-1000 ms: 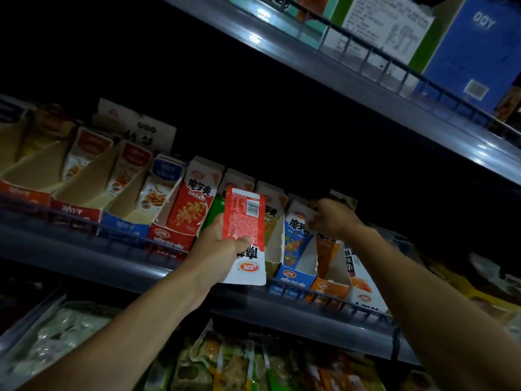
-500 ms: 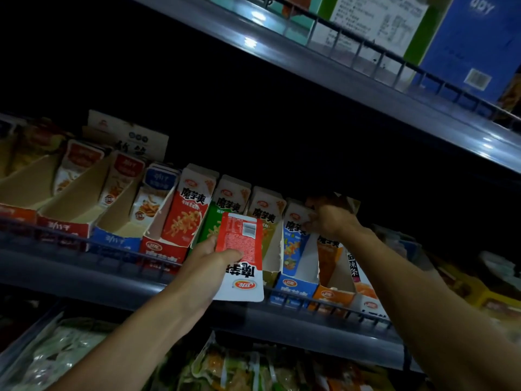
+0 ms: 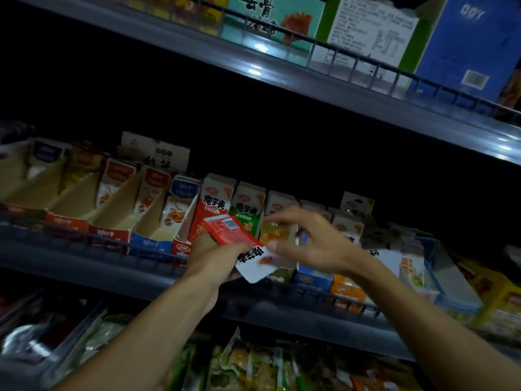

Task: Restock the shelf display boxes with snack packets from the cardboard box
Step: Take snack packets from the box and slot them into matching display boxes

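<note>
the left hand (image 3: 217, 256) is gripping a small stack of red-and-white snack packets (image 3: 242, 244), fingers curled around the lower edge. the right hand (image 3: 313, 244) is hovering just beside the stack with fingers spread and relaxed, holding nothing; its thumb is at or very near the white end, though i cannot tell if it is actually touching. the stack's long axis is tilting from upper left, barcode end, down to lower right, so the white end is pointing toward the right hand, which looks the nearer one to take a packet.

the display boxes (image 3: 220, 210) are sitting directly behind both hands on the wire-fronted shelf (image 3: 84, 249), upright packets filling the middle ones, while the boxes further left are looking mostly empty. the cardboard box is not in view. bagged goods (image 3: 248, 362) are lying on the shelf below.
</note>
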`<state>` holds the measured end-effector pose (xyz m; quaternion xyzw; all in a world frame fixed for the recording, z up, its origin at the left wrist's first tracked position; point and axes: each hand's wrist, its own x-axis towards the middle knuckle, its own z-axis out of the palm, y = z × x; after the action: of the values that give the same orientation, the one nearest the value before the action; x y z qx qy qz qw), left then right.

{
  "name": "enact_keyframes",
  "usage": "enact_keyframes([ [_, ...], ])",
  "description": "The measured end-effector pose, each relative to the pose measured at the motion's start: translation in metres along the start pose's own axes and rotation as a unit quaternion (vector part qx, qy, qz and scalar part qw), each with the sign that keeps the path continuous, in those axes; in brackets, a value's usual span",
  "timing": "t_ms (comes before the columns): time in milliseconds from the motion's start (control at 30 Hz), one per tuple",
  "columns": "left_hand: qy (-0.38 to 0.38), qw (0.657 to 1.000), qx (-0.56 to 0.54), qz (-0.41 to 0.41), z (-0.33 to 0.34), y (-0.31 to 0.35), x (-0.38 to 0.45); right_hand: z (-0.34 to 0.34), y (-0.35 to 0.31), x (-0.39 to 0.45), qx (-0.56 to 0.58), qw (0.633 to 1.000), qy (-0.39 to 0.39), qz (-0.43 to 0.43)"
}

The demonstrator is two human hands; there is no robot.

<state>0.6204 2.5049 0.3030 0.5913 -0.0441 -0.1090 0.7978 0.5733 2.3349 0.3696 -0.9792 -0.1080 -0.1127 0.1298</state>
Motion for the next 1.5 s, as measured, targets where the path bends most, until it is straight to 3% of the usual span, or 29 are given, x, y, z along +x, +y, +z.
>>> enact_keyframes([
  [67,0.013,0.999,-0.03,-0.005,-0.006,0.005,0.002,0.011,-0.018,-0.007,0.029,0.996,-0.081,-0.019],
  [100,0.013,0.999,-0.036,-0.01,-0.009,0.008,0.002,0.017,-0.022,-0.008,0.029,0.996,-0.081,-0.03],
  [267,-0.043,0.996,-0.056,-0.051,-0.02,0.023,-0.007,0.028,-0.029,0.0,0.032,0.993,0.107,-0.023],
  [367,0.065,0.995,0.07,0.038,-0.031,0.023,-0.009,0.018,-0.035,0.005,0.093,0.981,0.168,-0.008],
  [433,0.13,0.969,0.162,0.133,-0.042,0.022,-0.01,0.01,-0.034,0.007,0.159,0.973,0.17,0.006],
  [533,0.068,0.953,0.237,0.177,-0.058,0.019,-0.013,0.002,-0.027,0.012,0.214,0.967,0.139,0.024],
  [633,-0.019,0.969,0.194,0.15,-0.07,0.019,-0.012,-0.004,-0.024,0.018,0.28,0.956,0.073,0.051],
  [733,-0.049,0.977,0.16,0.132,-0.079,0.017,-0.005,-0.005,-0.028,0.028,0.32,0.943,0.031,0.09],
  [833,-0.076,0.981,0.133,0.115,-0.085,0.017,0.001,-0.006,-0.032,0.043,0.293,0.95,0.019,0.104],
  [933,0.0,0.962,0.225,0.158,-0.091,0.017,0.012,-0.008,-0.036,0.062,0.232,0.966,0.047,0.101],
  [1033,0.076,0.899,0.36,0.238,-0.1,0.019,0.023,-0.005,-0.039,0.09,0.184,0.972,0.107,0.101],
  [1133,0.062,0.813,0.515,0.265,-0.106,0.018,0.032,0.009,-0.036,0.124,0.057,0.987,0.132,0.072],
  [1233,0.037,0.768,0.59,0.245,-0.107,0.014,0.037,0.029,-0.036,0.149,-0.008,0.99,0.118,0.077],
  [1400,0.017,0.777,0.587,0.226,-0.111,0.008,0.042,0.059,-0.032,0.165,-0.054,0.987,0.056,0.14],
  [1500,0.02,0.786,0.575,0.225,-0.112,0.008,0.045,0.063,-0.025,0.17,-0.081,0.982,0.084,0.149],
])
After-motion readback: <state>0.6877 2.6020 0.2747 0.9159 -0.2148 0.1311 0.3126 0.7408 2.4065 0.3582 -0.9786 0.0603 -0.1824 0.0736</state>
